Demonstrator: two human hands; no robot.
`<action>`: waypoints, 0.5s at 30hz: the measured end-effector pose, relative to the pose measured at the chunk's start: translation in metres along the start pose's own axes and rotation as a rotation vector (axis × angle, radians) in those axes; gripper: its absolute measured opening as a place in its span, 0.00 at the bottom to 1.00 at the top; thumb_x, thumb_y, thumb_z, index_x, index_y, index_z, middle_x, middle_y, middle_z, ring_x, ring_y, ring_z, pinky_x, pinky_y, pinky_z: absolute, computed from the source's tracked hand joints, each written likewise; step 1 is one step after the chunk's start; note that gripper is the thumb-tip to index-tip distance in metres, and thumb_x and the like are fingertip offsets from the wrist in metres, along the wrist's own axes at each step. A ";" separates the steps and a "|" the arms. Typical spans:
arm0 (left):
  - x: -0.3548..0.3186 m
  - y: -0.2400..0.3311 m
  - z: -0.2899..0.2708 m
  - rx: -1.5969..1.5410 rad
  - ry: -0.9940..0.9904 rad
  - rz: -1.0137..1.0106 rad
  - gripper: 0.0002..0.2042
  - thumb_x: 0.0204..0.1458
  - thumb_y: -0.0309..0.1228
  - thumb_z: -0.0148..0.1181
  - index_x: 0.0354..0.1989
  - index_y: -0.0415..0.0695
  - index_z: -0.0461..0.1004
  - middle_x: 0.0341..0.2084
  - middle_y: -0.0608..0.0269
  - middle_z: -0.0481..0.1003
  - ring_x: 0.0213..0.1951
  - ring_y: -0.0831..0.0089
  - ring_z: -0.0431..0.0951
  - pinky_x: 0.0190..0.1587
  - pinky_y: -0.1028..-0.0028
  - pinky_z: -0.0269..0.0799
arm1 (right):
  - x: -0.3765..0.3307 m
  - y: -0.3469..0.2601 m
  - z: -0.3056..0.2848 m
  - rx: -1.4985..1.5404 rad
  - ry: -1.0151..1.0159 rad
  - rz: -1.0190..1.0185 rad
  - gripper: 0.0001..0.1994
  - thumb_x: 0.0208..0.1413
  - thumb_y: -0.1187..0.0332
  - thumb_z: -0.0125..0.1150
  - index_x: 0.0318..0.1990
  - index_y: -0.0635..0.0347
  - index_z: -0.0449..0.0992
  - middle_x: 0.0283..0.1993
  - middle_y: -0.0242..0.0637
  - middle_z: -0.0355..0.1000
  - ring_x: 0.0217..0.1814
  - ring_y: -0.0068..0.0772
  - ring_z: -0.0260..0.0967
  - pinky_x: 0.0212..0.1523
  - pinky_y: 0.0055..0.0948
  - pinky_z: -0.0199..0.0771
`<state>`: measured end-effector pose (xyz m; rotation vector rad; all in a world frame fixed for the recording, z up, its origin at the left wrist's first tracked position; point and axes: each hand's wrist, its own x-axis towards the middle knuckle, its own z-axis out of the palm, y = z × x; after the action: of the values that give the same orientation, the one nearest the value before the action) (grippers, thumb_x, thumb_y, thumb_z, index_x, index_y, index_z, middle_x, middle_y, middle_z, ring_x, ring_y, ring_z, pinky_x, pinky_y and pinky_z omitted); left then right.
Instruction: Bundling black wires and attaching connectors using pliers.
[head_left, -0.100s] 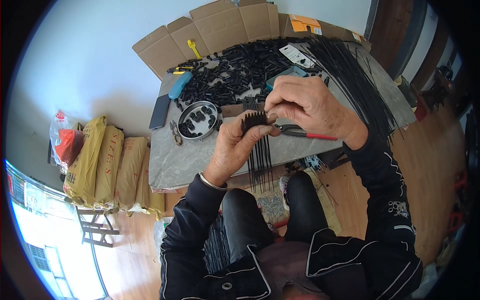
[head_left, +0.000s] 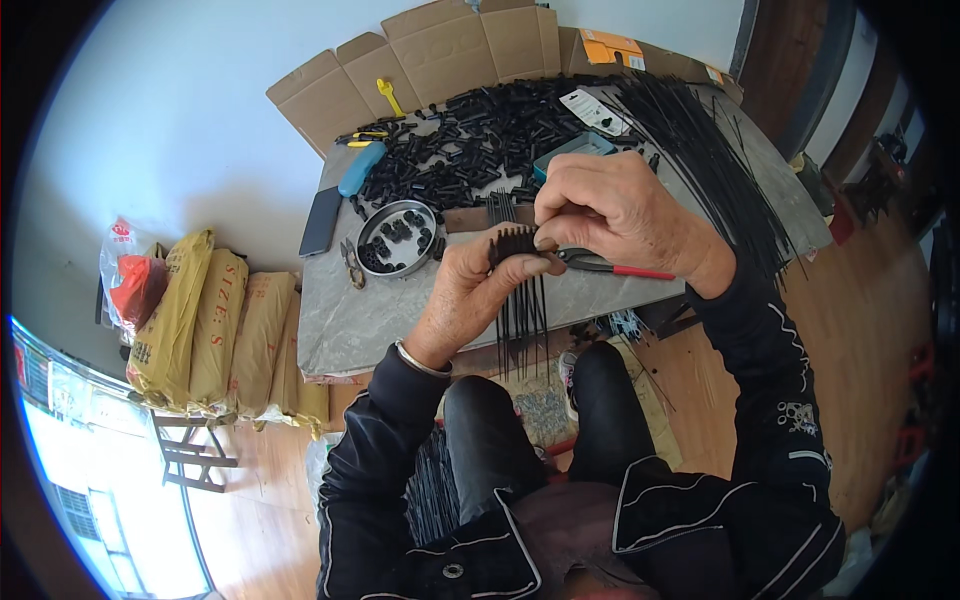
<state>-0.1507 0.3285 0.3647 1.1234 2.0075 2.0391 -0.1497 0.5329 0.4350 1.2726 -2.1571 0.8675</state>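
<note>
While L hand (head_left: pixel 465 287) grips blk comb-like row (head_left: pixel 514 240) w/ thin blk rods (head_left: pixel 521 318) extending lapward, R hand (head_left: pixel 618 213) curls at row's R end; can't tell its grasp.

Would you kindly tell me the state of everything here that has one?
Left bare hand: closed on thin black rods.
Rods: side by side.
Right bare hand: fingertips at the row; grip unclear.
Round silver metal tray: uncovered, holding small black parts.
Rectangular teal box: open, partly hidden.
Red-handled metal pliers: lying down, jaws unclear.
Brown cardboard: standing unfolded.
</note>
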 end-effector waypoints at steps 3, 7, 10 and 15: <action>0.001 0.005 -0.005 0.049 -0.060 0.021 0.09 0.56 0.29 0.60 0.41 0.37 0.76 0.31 0.66 0.79 0.36 0.81 0.75 0.43 0.78 0.72 | 0.001 -0.001 0.001 -0.028 -0.032 0.011 0.11 0.45 0.67 0.70 0.28 0.58 0.72 0.26 0.32 0.70 0.24 0.31 0.70 0.24 0.27 0.68; 0.006 0.005 -0.012 0.218 -0.099 0.086 0.09 0.52 0.29 0.64 0.38 0.38 0.77 0.29 0.67 0.79 0.33 0.82 0.75 0.39 0.78 0.72 | 0.001 0.001 0.004 -0.024 -0.015 -0.019 0.12 0.45 0.67 0.71 0.29 0.59 0.72 0.25 0.32 0.70 0.23 0.30 0.70 0.24 0.27 0.68; 0.005 0.009 -0.014 0.287 -0.088 0.132 0.09 0.49 0.29 0.67 0.37 0.39 0.78 0.28 0.67 0.79 0.31 0.82 0.76 0.37 0.78 0.73 | -0.001 0.004 0.016 0.165 0.024 0.095 0.12 0.44 0.71 0.72 0.29 0.61 0.71 0.24 0.31 0.68 0.24 0.22 0.68 0.23 0.22 0.66; 0.003 0.008 -0.016 0.317 -0.073 0.157 0.10 0.47 0.29 0.68 0.36 0.39 0.79 0.27 0.65 0.80 0.30 0.82 0.76 0.36 0.77 0.73 | 0.003 -0.005 0.014 0.246 -0.058 0.213 0.09 0.48 0.72 0.69 0.30 0.62 0.71 0.25 0.30 0.69 0.26 0.20 0.68 0.26 0.20 0.67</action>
<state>-0.1583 0.3153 0.3748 1.4292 2.3299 1.7516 -0.1477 0.5191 0.4289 1.2072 -2.3182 1.2293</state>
